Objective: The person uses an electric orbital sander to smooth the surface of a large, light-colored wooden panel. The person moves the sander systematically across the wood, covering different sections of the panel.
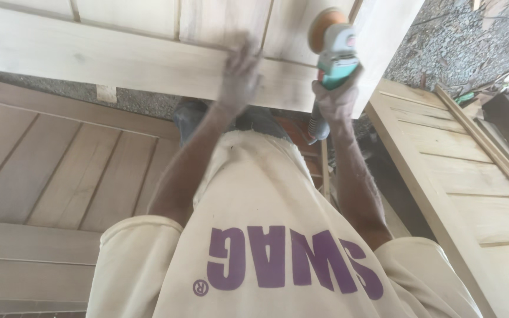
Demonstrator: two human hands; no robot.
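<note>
Sander running on a pale door panel, both hands up on the work.

The green power sander [332,53], its orange disc against the pale wooden door [119,56] near the right stile, sits in the right hand [337,97], whose grip is wrapped round the body. The left hand [240,73] presses flat just beside it, blurred. Risks, as judged: the disc wandering toward those fingers, one-handed control slipping, or the tilted disc gouging the wood. More doors [466,176] lie below.
</note>
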